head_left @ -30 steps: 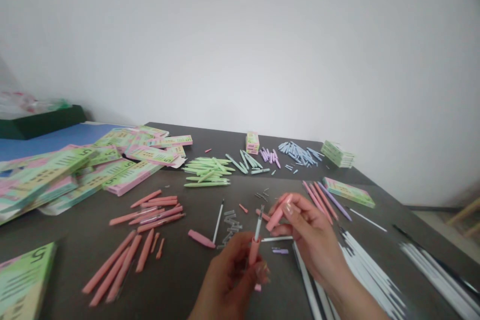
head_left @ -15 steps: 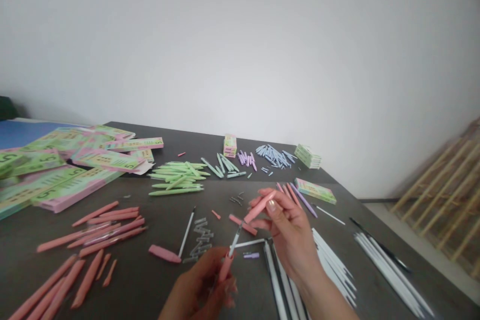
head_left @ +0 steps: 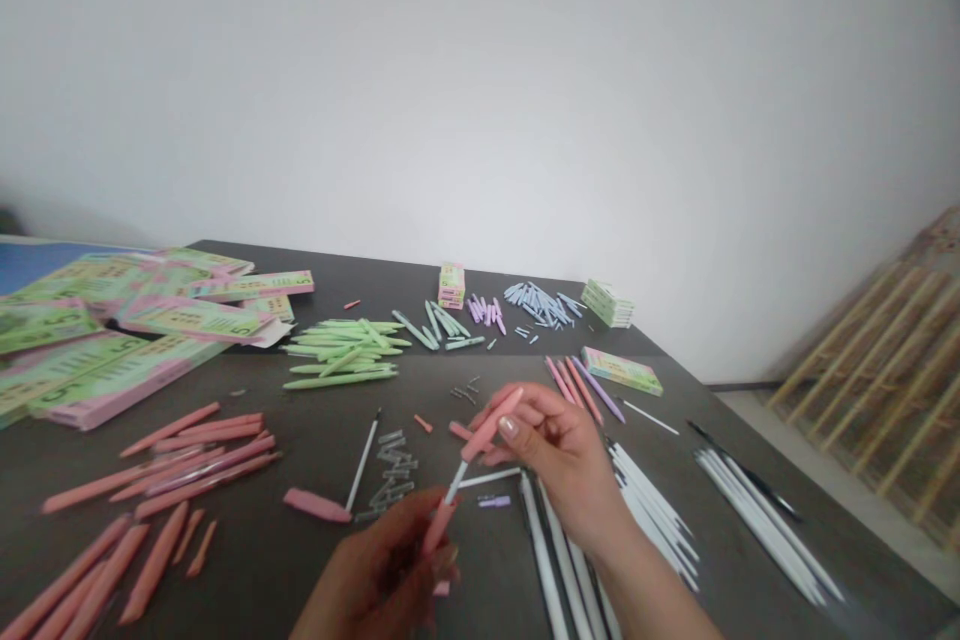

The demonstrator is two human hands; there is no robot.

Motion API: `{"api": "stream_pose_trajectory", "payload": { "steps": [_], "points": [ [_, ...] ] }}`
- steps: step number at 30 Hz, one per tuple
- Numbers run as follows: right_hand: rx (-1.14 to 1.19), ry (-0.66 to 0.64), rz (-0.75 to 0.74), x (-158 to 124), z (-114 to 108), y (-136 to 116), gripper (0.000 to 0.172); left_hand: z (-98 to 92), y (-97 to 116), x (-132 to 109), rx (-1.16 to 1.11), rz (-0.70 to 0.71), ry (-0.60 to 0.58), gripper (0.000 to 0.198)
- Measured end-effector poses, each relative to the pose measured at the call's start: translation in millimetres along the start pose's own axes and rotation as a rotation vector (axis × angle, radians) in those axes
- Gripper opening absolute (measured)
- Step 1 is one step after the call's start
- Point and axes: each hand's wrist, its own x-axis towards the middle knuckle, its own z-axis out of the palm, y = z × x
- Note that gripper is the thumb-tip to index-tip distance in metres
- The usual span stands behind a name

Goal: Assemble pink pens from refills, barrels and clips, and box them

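Observation:
Between the thumb and fingers of my left hand [head_left: 386,565] is a pink pen barrel half [head_left: 439,524], tilted up to the right. A white pen refill [head_left: 454,482] rises out of it. My right hand [head_left: 559,455] is closed on another pink barrel half [head_left: 491,426], whose lower end meets the upper end of the refill. Another pink piece [head_left: 460,430] lies behind the right fingers, partly hidden. To the left on the table lie a pink barrel piece [head_left: 316,505], a dark-tipped refill [head_left: 364,460] and several clear plastic clips [head_left: 391,473].
Pink pens and parts [head_left: 202,460] are spread at left, below a heap of pen boxes [head_left: 165,360]. Green pens [head_left: 345,350], blue parts [head_left: 541,305] and purple parts [head_left: 487,310] lie farther back. White refills [head_left: 656,515] and another bundle of refills [head_left: 765,525] are at right.
My right hand's barrel half now lines up with the refill and covers its upper end, where the narrow metallic tip showed before. The whole scene has shifted slightly left in view.

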Motion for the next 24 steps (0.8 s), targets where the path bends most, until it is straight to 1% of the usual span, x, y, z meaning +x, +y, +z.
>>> {"api": "stream_pose_trajectory", "payload": {
  "steps": [5, 9, 11, 14, 17, 20, 22, 24],
  "points": [
    [0.022, -0.093, 0.121, -0.5, -0.2, 0.0, 0.009, -13.4, 10.9, 3.1, 0.156, 0.055, 0.040, 0.023],
    [0.014, -0.070, 0.082, -1.2, 0.4, 1.6, 0.009, -22.5, 16.2, 4.8, 0.304, 0.138, 0.094, 0.021],
    [-0.006, -0.058, 0.082, -1.7, -0.4, 1.9, 0.008, -25.6, 18.0, 5.0, 0.407, 0.150, 0.109, 0.019],
    [-0.001, -0.055, 0.126, -3.3, -0.3, 2.9, 0.010, -29.4, 22.1, 5.4, 0.554, 0.127, 0.077, 0.017],
    [0.009, -0.063, 0.159, -5.7, 2.3, 3.1, 0.010, -33.3, 27.3, 6.0, 0.607, 0.112, 0.030, 0.020],
    [-0.096, -0.076, 0.148, -7.7, 4.1, 1.1, 0.007, -36.4, 29.0, 6.3, 0.632, 0.122, 0.015, 0.020],
    [-0.239, -0.068, 0.131, -8.3, 4.0, -0.5, 0.004, -37.5, 27.0, 6.0, 0.666, 0.132, 0.027, 0.019],
    [-0.424, -0.070, 0.103, -8.5, 3.5, -1.1, 0.008, -38.3, 23.8, 5.2, 0.719, 0.150, 0.058, 0.018]
  ]
}}
